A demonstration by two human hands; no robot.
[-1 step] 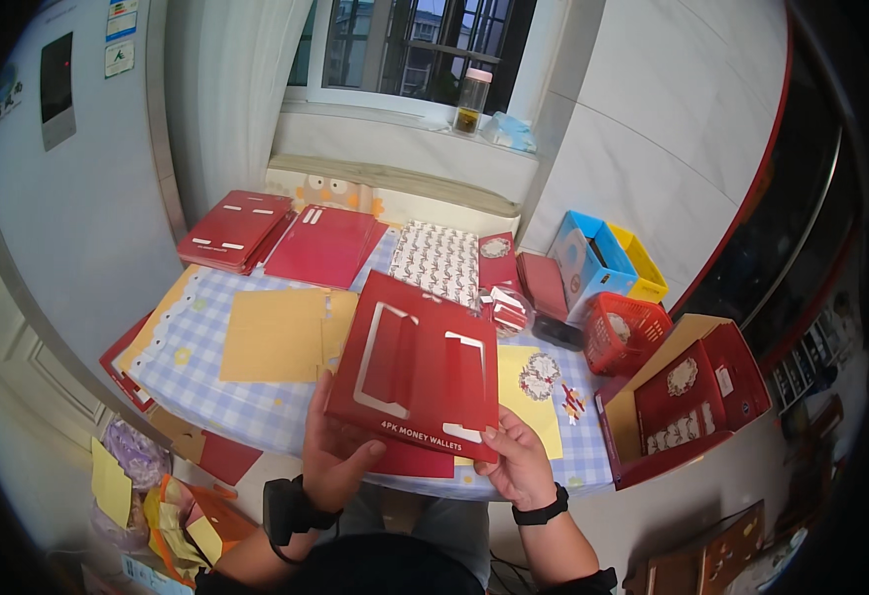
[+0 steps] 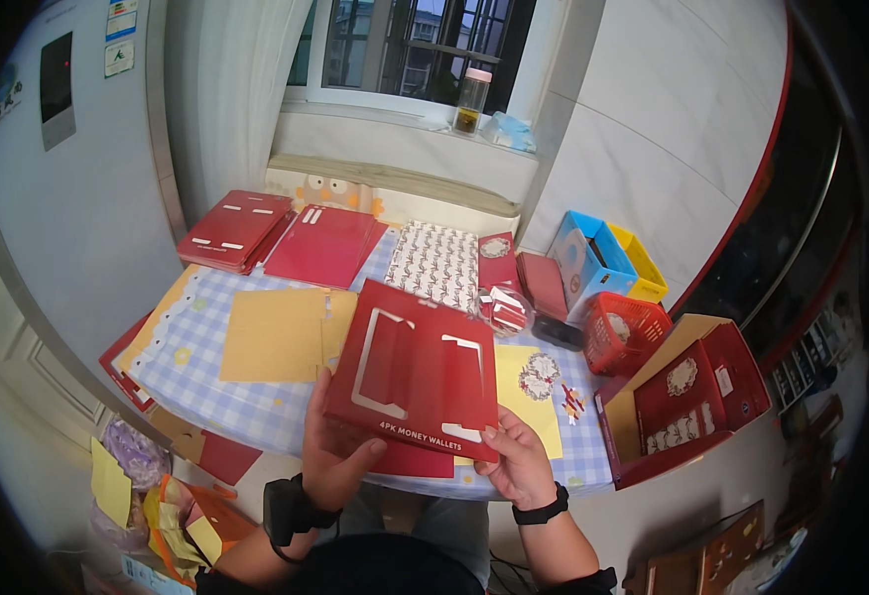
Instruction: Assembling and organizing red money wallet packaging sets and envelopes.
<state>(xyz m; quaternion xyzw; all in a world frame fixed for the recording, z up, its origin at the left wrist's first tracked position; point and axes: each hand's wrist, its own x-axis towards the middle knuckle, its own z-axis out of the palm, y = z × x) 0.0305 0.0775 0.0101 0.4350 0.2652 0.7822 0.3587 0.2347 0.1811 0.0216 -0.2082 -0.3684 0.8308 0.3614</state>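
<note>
Above the front of the table, both hands hold a flat red cardboard packet (image 2: 417,372) with white-edged cut-outs and pale lettering. It tilts, its upper edge farther from me. My left hand (image 2: 337,456) supports the lower left corner, thumb along the bottom edge and other fingers partly hidden behind. At the lower right corner, my right hand (image 2: 517,458) pinches the card between thumb and fingers. Partly under the packet lie a dark red sheet (image 2: 415,460) and a yellow sheet (image 2: 539,412) with ornate labels. Brown-yellow envelopes (image 2: 274,335) lie just left of the packet.
Red card stacks (image 2: 236,230) and red sheets (image 2: 320,241) sit at the back left. A patterned white sheet (image 2: 434,260) lies behind the packet. To the right stand a blue bin (image 2: 593,260), a red basket (image 2: 628,332) and an open carton (image 2: 618,436). An orange bag (image 2: 191,521) is at lower left.
The packet's upper edge has dipped slightly toward me. Both hands keep the same hold, and the things on the table have not moved.
</note>
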